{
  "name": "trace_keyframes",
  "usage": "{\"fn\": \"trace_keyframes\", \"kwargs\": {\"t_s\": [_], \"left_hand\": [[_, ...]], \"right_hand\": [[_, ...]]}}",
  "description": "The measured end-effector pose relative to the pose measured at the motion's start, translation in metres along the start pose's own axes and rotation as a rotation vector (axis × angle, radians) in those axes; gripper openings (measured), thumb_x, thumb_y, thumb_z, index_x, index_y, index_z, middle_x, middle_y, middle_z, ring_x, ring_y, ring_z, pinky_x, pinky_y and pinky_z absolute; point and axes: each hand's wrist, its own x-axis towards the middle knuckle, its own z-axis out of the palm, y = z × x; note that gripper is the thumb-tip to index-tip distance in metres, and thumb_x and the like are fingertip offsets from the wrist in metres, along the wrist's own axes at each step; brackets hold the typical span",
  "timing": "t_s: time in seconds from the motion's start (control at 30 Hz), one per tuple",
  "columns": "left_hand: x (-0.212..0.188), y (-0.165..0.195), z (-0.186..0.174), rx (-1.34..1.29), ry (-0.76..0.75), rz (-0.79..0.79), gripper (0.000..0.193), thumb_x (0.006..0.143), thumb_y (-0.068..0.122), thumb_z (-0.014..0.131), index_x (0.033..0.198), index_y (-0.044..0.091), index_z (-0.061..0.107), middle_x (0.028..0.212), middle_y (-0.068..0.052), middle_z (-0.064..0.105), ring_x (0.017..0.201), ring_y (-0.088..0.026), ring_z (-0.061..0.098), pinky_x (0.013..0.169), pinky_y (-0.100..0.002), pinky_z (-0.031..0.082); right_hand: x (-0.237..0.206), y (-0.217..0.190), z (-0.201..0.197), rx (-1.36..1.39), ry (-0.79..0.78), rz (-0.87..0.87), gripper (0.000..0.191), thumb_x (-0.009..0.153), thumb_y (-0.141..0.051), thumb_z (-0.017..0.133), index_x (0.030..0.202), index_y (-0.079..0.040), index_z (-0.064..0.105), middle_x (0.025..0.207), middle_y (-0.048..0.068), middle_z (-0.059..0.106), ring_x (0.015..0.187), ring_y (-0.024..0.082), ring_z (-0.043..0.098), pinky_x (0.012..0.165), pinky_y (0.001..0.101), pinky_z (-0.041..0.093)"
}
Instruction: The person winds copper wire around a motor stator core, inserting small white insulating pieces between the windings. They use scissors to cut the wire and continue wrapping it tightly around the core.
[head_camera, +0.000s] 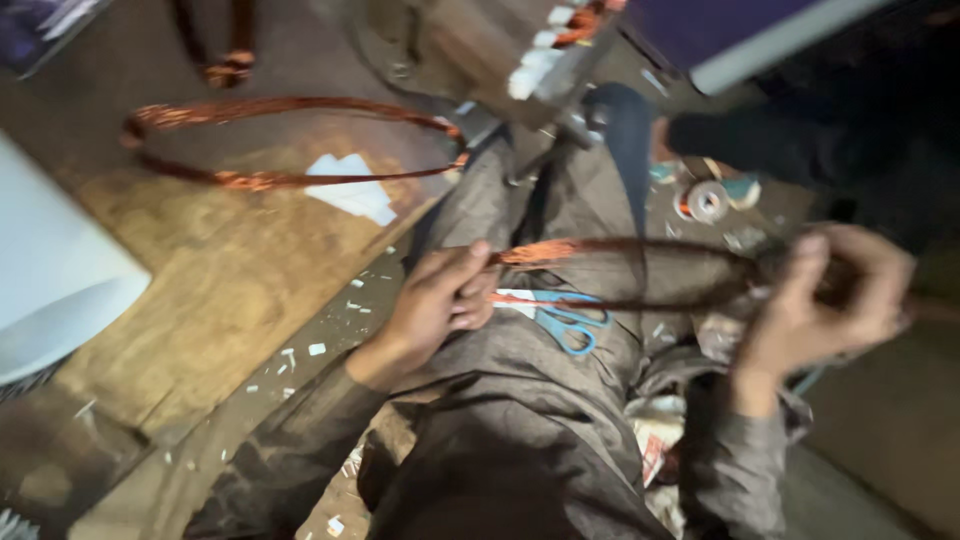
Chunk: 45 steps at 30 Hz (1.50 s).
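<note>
A wooden tabletop (230, 290) fills the left side, carrying a large loop of copper wire (290, 140) and a white paper scrap (352, 187). Over the person's lap, a second copper wire coil (620, 272) is stretched into a long narrow loop, its long axis running left to right. The left hand (435, 300) pinches its left end; the right hand (835, 295) is closed around its right end. Blue-handled scissors (560, 318) lie on the lap beneath.
</note>
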Motion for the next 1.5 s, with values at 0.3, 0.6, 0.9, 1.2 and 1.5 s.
{"fn": "trace_keyframes", "kwargs": {"t_s": [0.3, 0.6, 0.9, 1.2, 1.5], "left_hand": [[0.007, 0.012, 0.005, -0.033, 0.08, -0.049, 0.049, 0.106, 0.041, 0.05, 0.069, 0.012, 0.037, 0.059, 0.002, 0.031, 0.048, -0.011, 0.031, 0.048, -0.028, 0.028], [0.011, 0.034, -0.019, 0.129, 0.062, -0.061, 0.047, 0.104, 0.041, 0.057, 0.069, 0.013, 0.042, 0.057, 0.003, 0.039, 0.046, -0.008, 0.037, 0.042, -0.026, 0.028], [0.035, -0.036, -0.005, 0.364, -0.16, 0.067, 0.039, 0.109, 0.036, 0.053, 0.084, 0.006, 0.055, 0.073, 0.001, 0.052, 0.063, -0.011, 0.049, 0.053, -0.029, 0.04], [-0.018, 0.023, -0.013, -0.213, -0.233, -0.107, 0.034, 0.102, 0.029, 0.045, 0.081, 0.006, 0.057, 0.068, -0.004, 0.053, 0.067, -0.02, 0.062, 0.067, -0.033, 0.051], [-0.002, 0.043, 0.006, -0.141, -0.133, 0.044, 0.041, 0.108, 0.024, 0.063, 0.072, 0.011, 0.047, 0.06, 0.002, 0.044, 0.051, -0.011, 0.05, 0.051, -0.029, 0.044]], "right_hand": [[-0.021, -0.053, 0.05, 0.15, -0.925, -0.563, 0.014, 0.088, -0.02, 0.068, 0.092, -0.008, 0.062, 0.082, 0.005, 0.061, 0.076, 0.025, 0.064, 0.07, 0.0397, 0.053], [-0.003, 0.012, -0.027, -0.203, -1.019, -0.358, 0.025, 0.081, -0.026, 0.071, 0.092, -0.004, 0.065, 0.088, 0.012, 0.067, 0.087, 0.032, 0.066, 0.078, 0.042, 0.053], [0.021, -0.142, 0.068, 0.198, -0.848, -1.197, 0.056, 0.081, -0.025, 0.068, 0.136, -0.012, 0.061, 0.142, 0.007, 0.059, 0.122, 0.025, 0.062, 0.11, 0.0444, 0.045], [0.048, -0.124, 0.079, 0.318, -0.882, -0.809, 0.063, 0.076, -0.028, 0.084, 0.124, 0.0, 0.054, 0.124, 0.013, 0.064, 0.104, 0.033, 0.062, 0.089, 0.0447, 0.05], [0.024, -0.103, 0.068, 0.358, -0.583, -0.682, 0.025, 0.082, -0.003, 0.083, 0.104, 0.007, 0.074, 0.108, 0.017, 0.073, 0.095, 0.028, 0.072, 0.09, 0.0433, 0.058]]}}
